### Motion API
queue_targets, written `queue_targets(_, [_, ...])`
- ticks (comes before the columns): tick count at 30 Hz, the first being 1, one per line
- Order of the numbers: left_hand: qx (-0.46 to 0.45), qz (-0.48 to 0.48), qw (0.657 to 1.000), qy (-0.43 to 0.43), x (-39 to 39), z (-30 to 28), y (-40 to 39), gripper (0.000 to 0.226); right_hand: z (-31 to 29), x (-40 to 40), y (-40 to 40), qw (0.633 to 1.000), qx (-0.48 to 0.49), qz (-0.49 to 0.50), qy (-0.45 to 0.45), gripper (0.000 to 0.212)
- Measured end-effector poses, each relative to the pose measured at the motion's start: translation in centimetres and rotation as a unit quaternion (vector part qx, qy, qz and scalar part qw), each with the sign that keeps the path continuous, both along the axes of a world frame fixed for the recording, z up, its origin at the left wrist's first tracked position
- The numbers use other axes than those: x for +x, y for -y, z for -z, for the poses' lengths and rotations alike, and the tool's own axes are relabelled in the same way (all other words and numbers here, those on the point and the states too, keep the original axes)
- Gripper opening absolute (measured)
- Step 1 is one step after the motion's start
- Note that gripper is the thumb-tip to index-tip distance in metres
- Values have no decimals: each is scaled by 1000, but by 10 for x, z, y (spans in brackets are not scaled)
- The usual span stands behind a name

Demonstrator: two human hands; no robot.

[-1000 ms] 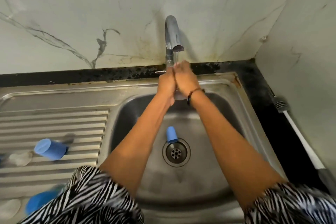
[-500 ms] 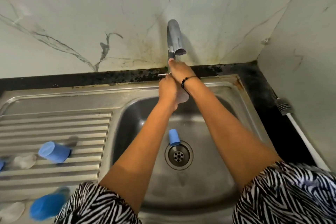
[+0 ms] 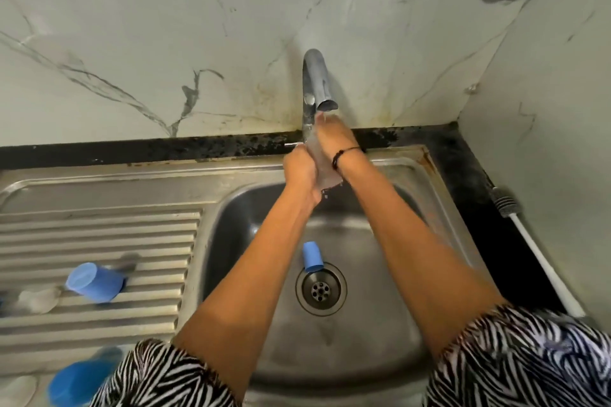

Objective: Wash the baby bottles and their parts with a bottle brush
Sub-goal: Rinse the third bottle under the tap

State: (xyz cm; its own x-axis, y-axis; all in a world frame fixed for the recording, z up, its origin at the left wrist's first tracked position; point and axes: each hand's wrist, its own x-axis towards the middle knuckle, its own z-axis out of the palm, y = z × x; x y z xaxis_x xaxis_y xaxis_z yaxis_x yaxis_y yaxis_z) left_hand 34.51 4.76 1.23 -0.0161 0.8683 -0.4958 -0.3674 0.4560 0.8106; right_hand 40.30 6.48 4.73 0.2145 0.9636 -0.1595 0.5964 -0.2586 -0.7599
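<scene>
So at this point both hands were up under the tap (image 3: 319, 82) at the far edge of the sink (image 3: 426, 195), and the clear baby bottle (image 3: 322, 162) was sandwiched between them. The left hand (image 3: 302, 172) had its fingers curled round the bottle's lower part, and the right hand (image 3: 330, 135) was wrapped over the upper part right below the spout, with water running over it. The bottle looked like it ran lengthwise from near-right up to far-left, roughly in line with the tap's stem, but it was see-through and mostly covered, so I honestly couldn't tell which end was the mouth. My worry from here: wet plastic plus wet fingers, so one loose squeeze and it could have dropped into the basin, right where a blue cap (image 3: 312, 257) was lying just beside the drain (image 3: 320, 287), open end toward the drain as far as I could see. Also the bottle brush (image 3: 529, 241) was lying well off to the right on the dark counter, bristles at the far end, handle toward me, so reaching for it would have meant letting go with one hand. Another blue cap (image 3: 96, 282) was on its side on the draining board (image 3: 99, 235) at left, and it looked like it could roll.
</scene>
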Motion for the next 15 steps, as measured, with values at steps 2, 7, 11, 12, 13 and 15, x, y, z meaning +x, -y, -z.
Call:
queue_targets(2, [46, 14, 998, -41, -12, -3, -1, 23, 11, -24, 26, 996, 58, -27, 54, 43])
queue_targets(7, [81, 69, 993, -45, -24, 2, 0, 28, 24, -28, 55, 996, 72, -49, 3, 54])
queue_targets(11, [-1, 61, 995, 80, -13, -10, 11, 34, 4, -2, 8, 994, 23, -3, -106, 30])
queue_targets(12, [-10, 74, 992, 101, -14, -13, 13, 38, 1, 3, 1, 994, 7, -15, -108, 29])
queue_targets(13, [-15, 94, 993, 68, -16, -11, 11, 42, 1, 6, -4, 995, -7, -22, -98, 30])
queue_targets(15, [-17, 120, 993, 2, -14, -9, 6, 47, 5, 9, -7, 998, -28, -20, -47, 32])
